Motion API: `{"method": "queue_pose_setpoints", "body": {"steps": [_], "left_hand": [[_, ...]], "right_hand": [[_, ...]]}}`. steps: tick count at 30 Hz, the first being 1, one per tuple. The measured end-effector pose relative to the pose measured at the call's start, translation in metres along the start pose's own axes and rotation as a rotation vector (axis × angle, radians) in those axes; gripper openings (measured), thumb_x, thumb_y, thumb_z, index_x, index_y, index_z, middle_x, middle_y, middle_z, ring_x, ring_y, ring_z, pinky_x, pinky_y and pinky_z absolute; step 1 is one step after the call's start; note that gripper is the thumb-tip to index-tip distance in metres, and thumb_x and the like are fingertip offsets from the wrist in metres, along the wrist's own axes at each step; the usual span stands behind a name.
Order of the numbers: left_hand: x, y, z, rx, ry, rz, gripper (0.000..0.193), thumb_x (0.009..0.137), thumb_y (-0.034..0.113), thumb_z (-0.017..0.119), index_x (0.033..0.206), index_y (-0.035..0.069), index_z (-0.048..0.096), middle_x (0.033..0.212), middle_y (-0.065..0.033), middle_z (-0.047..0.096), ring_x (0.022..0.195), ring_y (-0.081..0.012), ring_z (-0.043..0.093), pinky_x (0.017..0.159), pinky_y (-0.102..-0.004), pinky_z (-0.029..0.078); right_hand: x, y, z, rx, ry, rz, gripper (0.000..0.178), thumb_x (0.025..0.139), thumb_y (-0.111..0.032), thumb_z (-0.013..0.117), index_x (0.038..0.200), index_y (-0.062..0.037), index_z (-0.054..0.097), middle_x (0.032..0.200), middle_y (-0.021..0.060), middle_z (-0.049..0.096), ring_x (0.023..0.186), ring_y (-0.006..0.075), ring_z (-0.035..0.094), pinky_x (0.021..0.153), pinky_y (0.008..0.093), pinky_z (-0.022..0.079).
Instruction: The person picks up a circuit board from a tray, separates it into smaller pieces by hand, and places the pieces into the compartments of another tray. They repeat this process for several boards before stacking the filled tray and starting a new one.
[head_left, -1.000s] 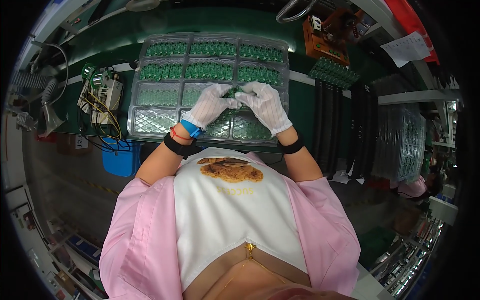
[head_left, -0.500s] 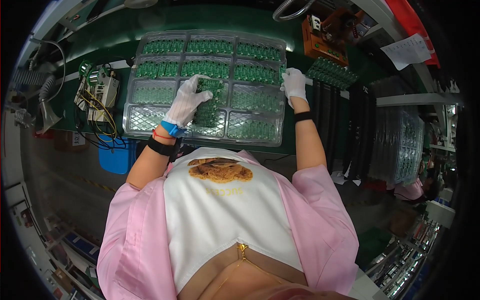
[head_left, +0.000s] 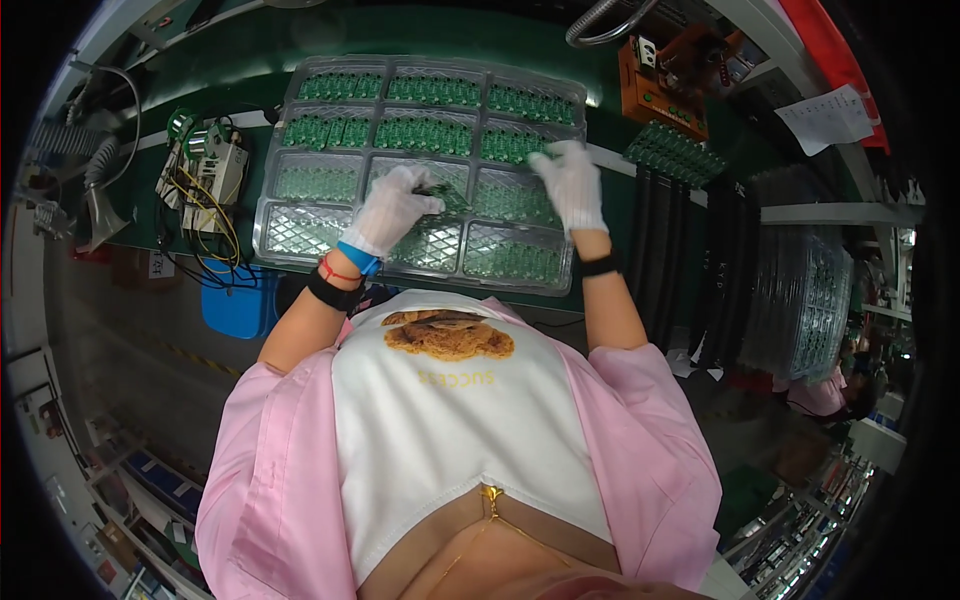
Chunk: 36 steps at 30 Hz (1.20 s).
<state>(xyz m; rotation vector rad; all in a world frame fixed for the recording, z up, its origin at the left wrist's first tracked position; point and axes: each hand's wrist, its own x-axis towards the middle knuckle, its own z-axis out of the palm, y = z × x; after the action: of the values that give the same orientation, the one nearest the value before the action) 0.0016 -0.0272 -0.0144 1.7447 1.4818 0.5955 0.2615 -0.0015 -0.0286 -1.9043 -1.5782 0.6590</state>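
Note:
My left hand point(head_left: 390, 212), in a white glove, is over the middle of a clear plastic tray point(head_left: 268, 215) with several compartments. Between its thumb and fingers is a green circuit board panel point(head_left: 452, 196), tilted so that it looks short and narrow. My right hand point(head_left: 572, 190), gloved too, hovers at the tray's right side, its fingers slightly apart and pointing left; I see nothing in them. Rows of small green circuit boards point(head_left: 432, 90) fill the two far rows of compartments. Boards in the nearer rows look paler, as if under clear plastic.
Left of the tray stands a small device point(head_left: 215, 180) with cables and a wire spool. To the right lie another green board panel point(head_left: 675, 150), an orange machine point(head_left: 660, 95), dark long strips point(head_left: 655, 235) and stacked clear trays point(head_left: 800, 270). A blue bin point(head_left: 238, 305) is below the table edge.
The board panel in my left hand has tipped from lying broad to the view to nearly edge-on, and moved up and right. My right hand has come left from the tray's edge, its fingers loosening.

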Motion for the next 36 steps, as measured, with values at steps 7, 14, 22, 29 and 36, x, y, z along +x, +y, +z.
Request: {"method": "queue_pose_setpoints", "body": {"steps": [7, 14, 22, 29, 36], "left_hand": [[0.003, 0.004, 0.016, 0.099, -0.214, 0.170, 0.029, 0.076, 0.022, 0.071, 0.091, -0.001, 0.061, 0.086, -0.0186, 0.062, 0.082, -0.0299, 0.062, 0.071, -0.0381, 0.048], [0.010, -0.019, 0.013, -0.370, -0.612, 0.195, 0.021, 0.082, 0.013, 0.064, 0.095, -0.003, 0.059, 0.076, -0.0139, 0.059, 0.079, -0.0201, 0.061, 0.068, -0.0320, 0.047], [0.029, -0.060, -0.004, -0.510, -0.325, 0.056, 0.026, 0.077, 0.003, 0.065, 0.101, -0.005, 0.057, 0.089, -0.0129, 0.062, 0.090, -0.0216, 0.060, 0.075, -0.0316, 0.046], [0.020, -0.059, -0.015, 0.022, -0.173, 0.281, 0.036, 0.073, 0.009, 0.071, 0.103, -0.004, 0.056, 0.099, -0.0198, 0.059, 0.093, -0.0331, 0.058, 0.080, -0.0382, 0.046], [0.014, -0.058, 0.001, 0.026, -0.182, 0.440, 0.034, 0.073, 0.016, 0.072, 0.098, -0.002, 0.057, 0.093, -0.0199, 0.060, 0.088, -0.0349, 0.058, 0.076, -0.0387, 0.046]], "right_hand": [[-0.060, -0.013, 0.042, 0.050, -0.173, -0.759, 0.026, 0.080, -0.021, 0.068, 0.086, 0.0002, 0.056, 0.073, 0.0135, 0.054, 0.068, 0.0335, 0.054, 0.063, 0.0366, 0.045], [-0.070, 0.005, 0.051, 0.190, -0.208, -0.606, 0.020, 0.080, -0.016, 0.068, 0.090, -0.0034, 0.057, 0.068, 0.0092, 0.047, 0.054, 0.0271, 0.048, 0.050, 0.0354, 0.041], [-0.029, 0.042, 0.109, 0.230, -0.164, 0.136, 0.028, 0.080, -0.018, 0.068, 0.098, -0.0011, 0.056, 0.082, 0.0142, 0.058, 0.064, 0.0327, 0.057, 0.059, 0.0401, 0.048], [-0.035, 0.000, 0.095, -0.240, -0.076, 0.126, 0.038, 0.076, -0.022, 0.072, 0.104, -0.0009, 0.058, 0.097, 0.0207, 0.063, 0.086, 0.0343, 0.062, 0.075, 0.0410, 0.050], [-0.082, -0.043, 0.077, 0.038, -0.161, -0.290, 0.024, 0.080, -0.027, 0.065, 0.087, -0.0046, 0.060, 0.076, 0.0132, 0.057, 0.072, 0.0312, 0.058, 0.062, 0.0404, 0.047]]}}
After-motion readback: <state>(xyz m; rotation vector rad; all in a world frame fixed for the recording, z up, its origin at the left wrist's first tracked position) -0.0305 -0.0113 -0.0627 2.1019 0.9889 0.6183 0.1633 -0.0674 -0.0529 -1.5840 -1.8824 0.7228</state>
